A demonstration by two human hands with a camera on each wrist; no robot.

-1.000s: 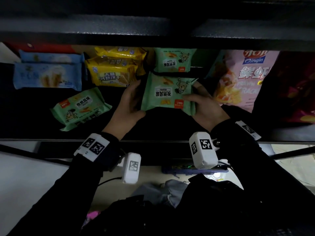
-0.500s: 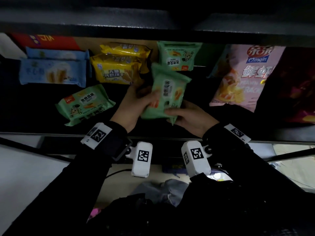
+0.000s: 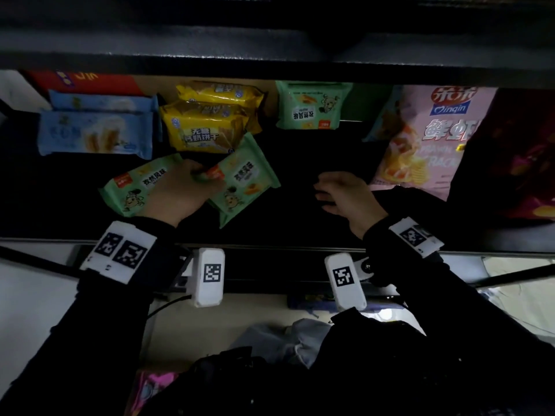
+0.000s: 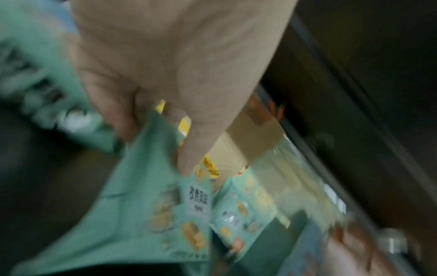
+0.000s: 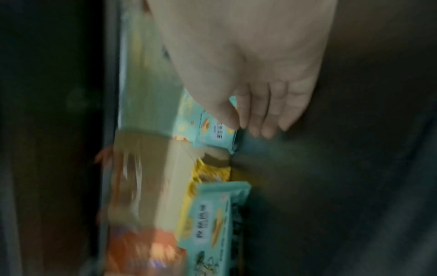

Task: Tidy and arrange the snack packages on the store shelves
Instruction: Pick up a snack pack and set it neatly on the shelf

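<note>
Green snack pack [image 3: 244,178] pinched in my left hand [image 3: 177,195], second green pack [image 3: 135,187] under its fingers; right hand [image 3: 345,196] loose, holding nothing.

You are looking down into a dark shelf bay [image 3: 300,163] under dim light. At 12 o'clock the black underside of the upper shelf [image 3: 270,43] spans the whole width. A pale metal front rail [image 3: 270,246] runs across the middle. At 8 o'clock lies a light floor [image 3: 33,310], and at 4 o'clock a brighter patch of floor [image 3: 516,295]. A brown cardboard panel [image 3: 156,85] backs the bay at 11 o'clock.
</note>
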